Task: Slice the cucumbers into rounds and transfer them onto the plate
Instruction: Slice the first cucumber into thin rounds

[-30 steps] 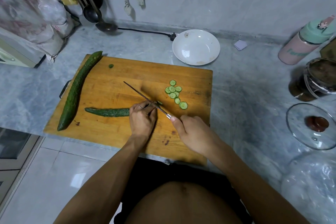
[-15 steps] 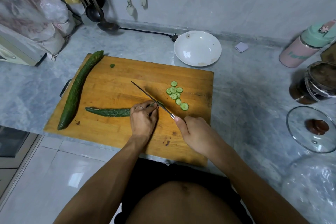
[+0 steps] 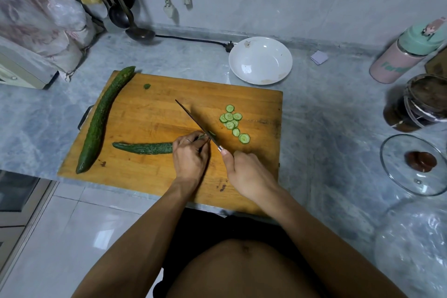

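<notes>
1. Nearest the camera, two bare forearms reach out over the near edge of a wooden cutting board (image 3: 150,113) that lies on a grey marble counter (image 3: 326,128).
2. The right hand (image 3: 246,172) is closed around the handle of a knife (image 3: 197,124), the thumb lying along the top near the blade's base. The blade runs far and left from the hand, its edge down at the cut end of the cucumber.
3. The left hand (image 3: 191,155) wears a ring and presses down on the cut cucumber (image 3: 145,148), fingers curled over its right end just beside the blade. The uncovered part stretches left across the board, ending in a tapered tip.
4. Just right of the blade, a cluster of cucumber rounds (image 3: 233,122) lies on the board, some overlapping, with the biggest one nearest.
5. A whole cucumber (image 3: 101,118) lies along the board's left side, running from the near left edge to the far left corner, where its tip overhangs. A small green scrap (image 3: 147,86) sits near that far end.
6. Beyond the board's far right corner, a white plate (image 3: 260,60) stands on the counter with no cucumber on it.
7. To the right lie a glass lid (image 3: 411,164), a dark jar (image 3: 418,101) and a pink bottle (image 3: 408,53) with a green cap.
</notes>
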Tool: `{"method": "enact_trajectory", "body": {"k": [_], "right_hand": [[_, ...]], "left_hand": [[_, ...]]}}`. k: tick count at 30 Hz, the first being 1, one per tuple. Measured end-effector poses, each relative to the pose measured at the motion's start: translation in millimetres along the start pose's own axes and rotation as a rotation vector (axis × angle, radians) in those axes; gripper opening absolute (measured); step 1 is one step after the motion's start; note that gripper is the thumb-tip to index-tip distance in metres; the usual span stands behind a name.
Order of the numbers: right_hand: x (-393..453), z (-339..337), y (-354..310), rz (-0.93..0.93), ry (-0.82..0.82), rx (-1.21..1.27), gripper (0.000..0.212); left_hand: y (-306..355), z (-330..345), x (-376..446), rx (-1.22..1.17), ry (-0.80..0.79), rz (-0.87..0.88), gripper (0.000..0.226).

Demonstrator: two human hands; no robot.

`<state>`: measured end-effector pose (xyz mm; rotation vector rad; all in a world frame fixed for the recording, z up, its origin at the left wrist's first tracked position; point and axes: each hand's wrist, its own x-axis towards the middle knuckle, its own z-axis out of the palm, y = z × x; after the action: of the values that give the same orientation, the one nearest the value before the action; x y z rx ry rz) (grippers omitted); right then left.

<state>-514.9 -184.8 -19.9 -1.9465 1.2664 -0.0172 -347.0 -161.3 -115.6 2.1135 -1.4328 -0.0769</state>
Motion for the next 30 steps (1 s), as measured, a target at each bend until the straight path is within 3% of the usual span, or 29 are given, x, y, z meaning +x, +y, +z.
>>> {"method": "enact_trajectory", "body": {"k": [9,24,30], "right_hand": [[-3.5,0.0,4.0,0.026,0.047,0.092,0.066],[-18.6,14.8,-10.6,0.069,0.050,0.079,0.052],[-4.2,25.5,-12.5,0.090,0.073,0.100,0.060]], "left_hand": [[0.8,-1.7,0.4,-0.015,-0.018,0.008,0.018],[-2.5,-5.7,3.4,-0.110,-0.018,0.028,0.017],[-1.2,-7.8,3.0,-0.090,-0.079,0.025,0.019]]}}
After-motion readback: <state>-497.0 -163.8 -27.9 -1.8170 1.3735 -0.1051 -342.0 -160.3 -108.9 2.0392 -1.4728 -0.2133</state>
